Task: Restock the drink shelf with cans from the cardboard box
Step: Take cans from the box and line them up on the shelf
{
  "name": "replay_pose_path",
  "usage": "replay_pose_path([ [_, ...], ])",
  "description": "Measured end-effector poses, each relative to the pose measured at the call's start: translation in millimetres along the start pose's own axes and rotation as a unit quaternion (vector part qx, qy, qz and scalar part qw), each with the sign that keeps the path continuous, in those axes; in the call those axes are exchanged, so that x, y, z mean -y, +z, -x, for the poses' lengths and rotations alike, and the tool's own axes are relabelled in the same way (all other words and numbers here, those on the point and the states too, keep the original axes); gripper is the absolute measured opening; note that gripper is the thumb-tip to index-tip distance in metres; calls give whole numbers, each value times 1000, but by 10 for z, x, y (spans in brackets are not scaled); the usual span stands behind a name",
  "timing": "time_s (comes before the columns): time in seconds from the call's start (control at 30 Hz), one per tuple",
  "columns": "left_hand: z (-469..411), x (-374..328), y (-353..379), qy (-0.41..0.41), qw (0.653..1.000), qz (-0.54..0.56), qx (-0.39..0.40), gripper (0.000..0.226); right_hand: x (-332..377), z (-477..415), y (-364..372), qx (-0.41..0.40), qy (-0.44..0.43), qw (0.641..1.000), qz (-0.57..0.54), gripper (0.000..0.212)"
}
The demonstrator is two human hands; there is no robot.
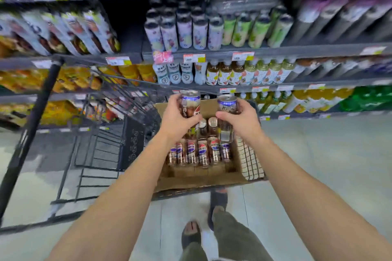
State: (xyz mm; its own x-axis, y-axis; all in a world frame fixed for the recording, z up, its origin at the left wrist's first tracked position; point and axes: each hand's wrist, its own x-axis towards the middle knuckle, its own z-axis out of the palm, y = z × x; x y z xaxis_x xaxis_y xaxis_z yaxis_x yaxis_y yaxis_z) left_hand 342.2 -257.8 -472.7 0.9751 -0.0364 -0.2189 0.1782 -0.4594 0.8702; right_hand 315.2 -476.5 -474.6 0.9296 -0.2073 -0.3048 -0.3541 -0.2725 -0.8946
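The left grip is clamped round one can, and the right grip is clamped round a second can. Both are held upright and apart, just above the cardboard box. More cans stand upright inside the box. A checked cloth lies at the box's right wall. Left of the box is a black wire cart. Behind the box is the drink shelf, lined with bottles.
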Motion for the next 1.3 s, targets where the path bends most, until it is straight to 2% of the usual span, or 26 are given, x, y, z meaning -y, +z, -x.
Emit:
replay_pose_path([
  [0.1,215,-330,-122,50,999,-2,19,89,377,407,-245,-53,-29,998,-8,90],
  [0.2,367,-650,-141,85,996,4,31,87,567,623,-530,-91,-57,994,-10,92],
  [0.37,675,-1408,32,154,987,-4,46,103,885,1079,-1112,-169,-78,982,-7,112],
  [0.43,798,-1738,166,177,983,-8,54,98,857,1143,-1430,-195,-88,977,-6,105],
  [0.53,944,-2205,442,217,974,-11,67,90,953,1349,-1937,-227,-96,969,-8,76],
  [0.6,1005,-2499,686,236,969,-11,75,87,989,1453,-2320,-237,-106,965,-17,70],
  [0.73,1124,-3048,1319,252,963,5,98,79,906,1526,-3204,-250,-125,960,-27,72],
  [0.9,1271,-3665,2234,269,957,13,103,75,750,1561,-4337,-268,-137,954,11,86],
  [0.97,1312,-3861,2568,275,956,13,98,74,696,1600,-4750,-267,-151,951,31,78],
  [1.03,1337,-4045,2866,280,955,8,94,82,643,1629,-5122,-265,-157,950,45,68],
  [1.17,1375,-4375,3326,276,957,10,90,86,578,1564,-5747,-270,-158,948,59,73],
  [1.3,1309,-4669,3648,271,959,9,77,85,574,1351,-6222,-267,-160,949,51,67],
])
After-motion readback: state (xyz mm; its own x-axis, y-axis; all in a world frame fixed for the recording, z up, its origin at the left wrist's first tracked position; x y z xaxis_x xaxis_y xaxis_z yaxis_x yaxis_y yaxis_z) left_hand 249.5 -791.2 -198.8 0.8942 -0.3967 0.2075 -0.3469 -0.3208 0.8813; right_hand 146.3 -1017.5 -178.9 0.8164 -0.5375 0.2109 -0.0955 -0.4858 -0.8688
